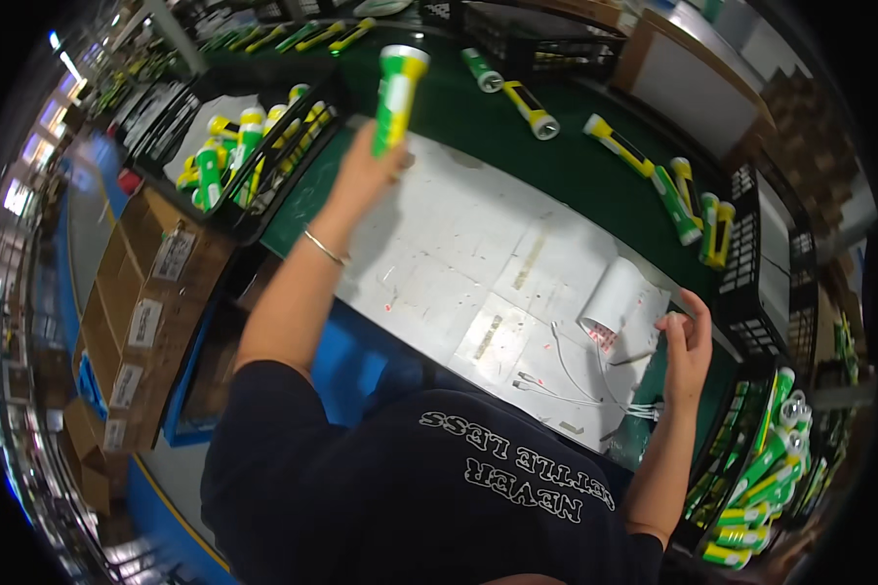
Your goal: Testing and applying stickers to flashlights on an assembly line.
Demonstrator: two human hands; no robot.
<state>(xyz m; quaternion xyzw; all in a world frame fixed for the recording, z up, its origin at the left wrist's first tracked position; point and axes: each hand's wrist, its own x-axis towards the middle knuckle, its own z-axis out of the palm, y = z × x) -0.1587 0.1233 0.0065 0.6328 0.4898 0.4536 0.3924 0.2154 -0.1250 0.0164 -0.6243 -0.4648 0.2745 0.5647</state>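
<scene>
Raised over the far left part of the white work surface (pixel 429 258), my left hand (pixel 363 174) is closed around the lower end of a green and yellow flashlight (pixel 398 93). Its wide head points up and away from me. On the right, my right hand (pixel 688 341) hovers by the edge of the surface with its fingers curled and thumb drawn in. Whatever may be between those fingertips is too small to make out. Just left of it sits a roll of white labels (pixel 617 297) with red print. White charging cables (pixel 566 392) lie nearer to me.
At the left stands a black crate (pixel 232 222) of flashlights, above an open cardboard box (pixel 132 322). Several flashlights (pixel 619 146) lie along the green table (pixel 439 107) behind the work surface. Black crates (pixel 741 253) line the right, with piled flashlights (pixel 766 468) at lower right.
</scene>
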